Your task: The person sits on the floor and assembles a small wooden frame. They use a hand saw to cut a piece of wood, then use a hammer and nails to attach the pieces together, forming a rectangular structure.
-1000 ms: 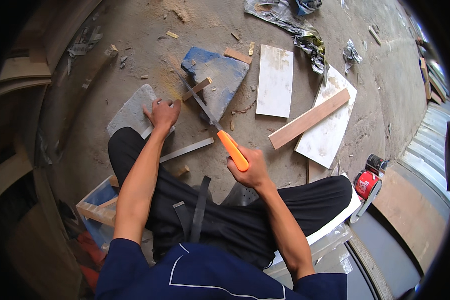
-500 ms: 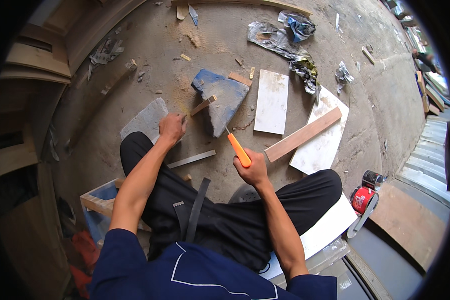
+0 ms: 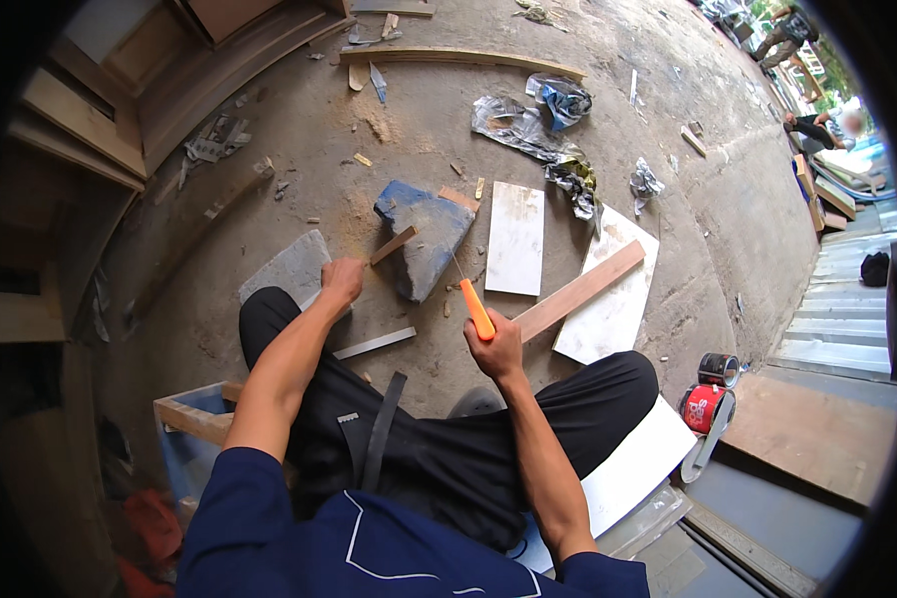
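Observation:
My left hand (image 3: pixel 342 283) is closed around the near end of a short wood strip (image 3: pixel 394 245). The strip's other end rests over a blue-and-grey wedge-shaped block (image 3: pixel 427 239) on the ground. In my right hand (image 3: pixel 495 345) is the orange handle of a hand saw (image 3: pixel 476 311). Its narrow blade, seen nearly edge-on, points away from me toward the block's right edge; where the blade ends is hard to make out. A flat grey slab (image 3: pixel 287 267) lies beside my left hand. Right of the block is a white rectangular board (image 3: pixel 515 239).
A reddish plank (image 3: pixel 593 289) lies across another white board (image 3: pixel 623 249). Crumpled plastic and paper (image 3: pixel 538 130) lie farther off. A red can (image 3: pixel 703 407) stands right of my knee, a wooden-edged blue box (image 3: pixel 184 429) at my left. People (image 3: pixel 787 40) are at the far right.
The view has tilted, so the floor things sit lower in it. My right hand has drawn the saw back, and less of its blade shows. The left hand stays by the strip.

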Motion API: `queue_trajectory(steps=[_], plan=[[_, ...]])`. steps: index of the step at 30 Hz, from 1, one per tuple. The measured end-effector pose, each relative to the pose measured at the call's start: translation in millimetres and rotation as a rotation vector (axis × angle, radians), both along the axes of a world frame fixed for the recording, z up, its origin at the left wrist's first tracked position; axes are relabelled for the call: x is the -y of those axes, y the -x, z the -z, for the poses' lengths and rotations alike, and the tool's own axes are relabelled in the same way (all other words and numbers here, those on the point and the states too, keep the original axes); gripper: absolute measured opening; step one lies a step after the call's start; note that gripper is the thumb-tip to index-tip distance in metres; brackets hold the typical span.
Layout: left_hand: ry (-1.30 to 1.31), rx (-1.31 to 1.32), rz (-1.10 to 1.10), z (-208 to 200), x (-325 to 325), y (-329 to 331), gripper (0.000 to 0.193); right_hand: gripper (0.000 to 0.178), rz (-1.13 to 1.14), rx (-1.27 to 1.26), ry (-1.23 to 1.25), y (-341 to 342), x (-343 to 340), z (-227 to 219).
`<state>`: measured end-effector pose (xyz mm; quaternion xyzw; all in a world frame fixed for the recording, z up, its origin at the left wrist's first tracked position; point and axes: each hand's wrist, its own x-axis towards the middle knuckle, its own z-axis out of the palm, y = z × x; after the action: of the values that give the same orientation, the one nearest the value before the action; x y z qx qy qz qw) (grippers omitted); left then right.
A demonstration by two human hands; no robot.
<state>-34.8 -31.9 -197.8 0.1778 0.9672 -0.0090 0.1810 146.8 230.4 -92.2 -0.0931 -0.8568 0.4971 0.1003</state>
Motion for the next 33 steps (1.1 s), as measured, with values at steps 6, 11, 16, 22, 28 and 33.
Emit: queue_trajectory(steps=[6, 11, 16, 22, 28, 33], plan=[[-0.259, -0.122, -0.005, -39, 20, -1, 0.031, 0.026, 0.046, 0.052, -0.305, 25, 11, -7], [-0.644, -0.262, -0.098, -114, 30, 18, 0.025, 0.024, -0.006, 0.141, -0.591, 47, 7, 23], [-1.009, -0.284, -0.213, -150, 54, 21, 0.023, 0.022, -0.179, 0.310, -0.858, 51, -15, 81], [-1.480, -0.283, -0.473, -137, 69, 24, 0.023, 0.029, -0.265, 0.795, -0.868, 70, -17, 104], [-1.735, -0.116, -0.657, -103, 60, 36, 0.023, 0.025, -0.555, 0.764, -1.036, 133, 33, 74], [-1.681, -0.039, -0.687, -113, 41, 43, 0.022, 0.021, -0.787, 0.590, -0.741, 137, 99, 82]])
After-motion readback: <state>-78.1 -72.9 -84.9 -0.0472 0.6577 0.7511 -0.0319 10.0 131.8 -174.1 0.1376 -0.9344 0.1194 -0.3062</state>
